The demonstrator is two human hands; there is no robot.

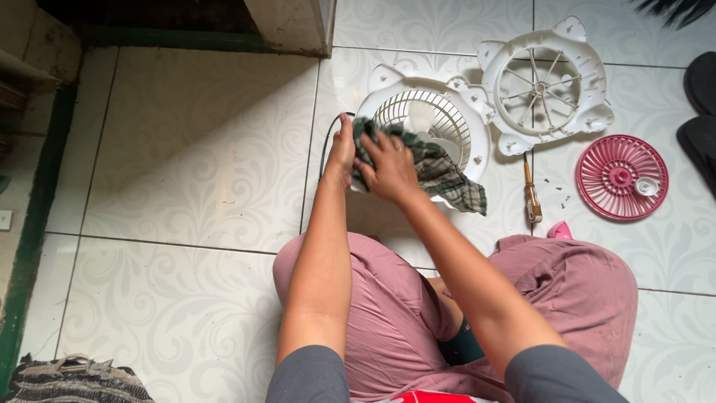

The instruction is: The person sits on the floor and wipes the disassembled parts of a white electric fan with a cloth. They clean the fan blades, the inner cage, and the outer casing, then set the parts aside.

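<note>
- Bag (74, 379) of striped cloth lies on the tiled floor (186, 149) at the far left, well apart from my knees.
- Left hand (341, 153) rests on the left rim of the white fan housing (429, 123), fingers laid flat along the edge; I cannot tell whether they curl round it.
- Black cord (326, 149) runs along the floor just beside that hand.
- Right hand (388, 168) presses a green checked rag (440, 172) on the housing, fingers clenched over the cloth; the rag's loose end hangs over the lower right rim.
- Housing lies flat on the floor in front of my knees, its round grille facing up.
- Second white frame (544, 82), with thin spokes, lies just beside the housing to the right.
- Screwdriver (531, 195) lies below that frame, handle toward me, with small screws (556, 195) scattered near it.
- Pink round grille (621, 177) lies flat further right, apart from the white parts.
- Dark sandals (701, 112) sit at the right edge.
</note>
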